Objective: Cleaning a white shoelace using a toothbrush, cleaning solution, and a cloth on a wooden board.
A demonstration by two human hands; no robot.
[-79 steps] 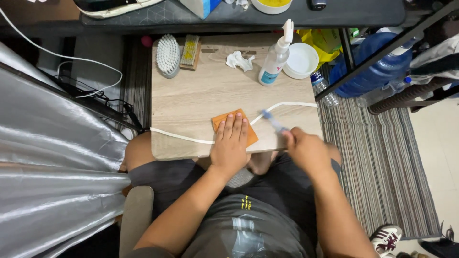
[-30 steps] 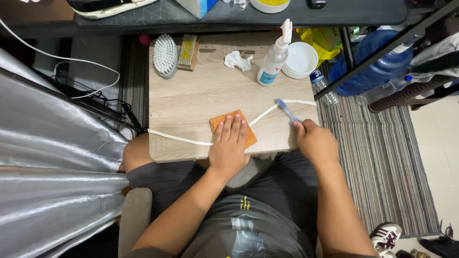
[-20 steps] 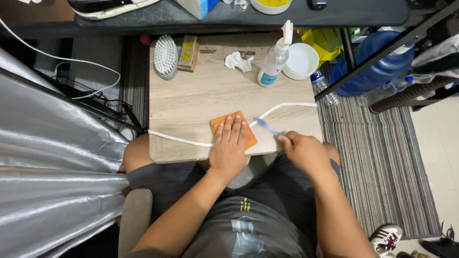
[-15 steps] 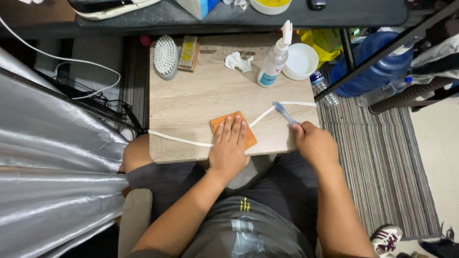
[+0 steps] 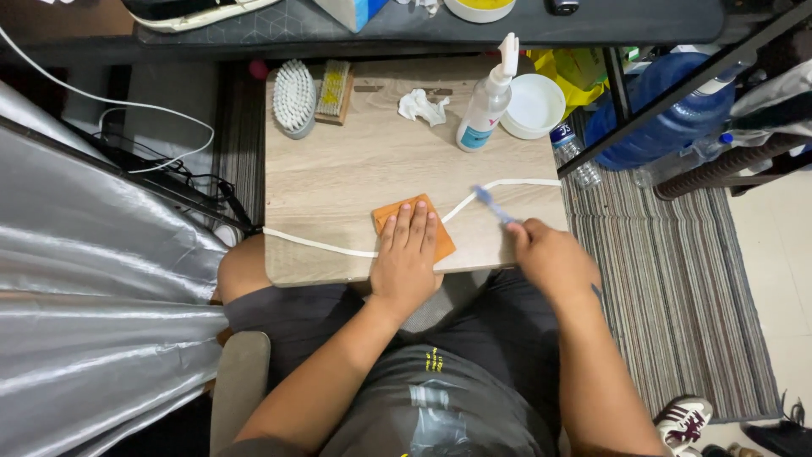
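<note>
Your left hand [image 5: 406,262] lies flat, fingers together and extended, palm down on the orange pad [image 5: 414,227] near the front edge of the counter [image 5: 355,161]. It grips nothing; it presses the pad in place. A white lace [image 5: 507,184] runs across the counter from the left edge, passes under your left hand at the pad, then rises toward the right edge.

Your right hand [image 5: 548,258] is closed around the handle of a blue toothbrush [image 5: 492,204]. The brush is tilted, with its head on or just above the white lace, just right of the pad.

At the rear of the counter stand a white spray bottle [image 5: 487,106] and a white bowl [image 5: 533,106], touching or nearly so. A crumpled tissue [image 5: 421,107] lies to their left. A white scrub brush [image 5: 295,97] and a wooden brush [image 5: 334,81] lie at the rear left corner.
</note>
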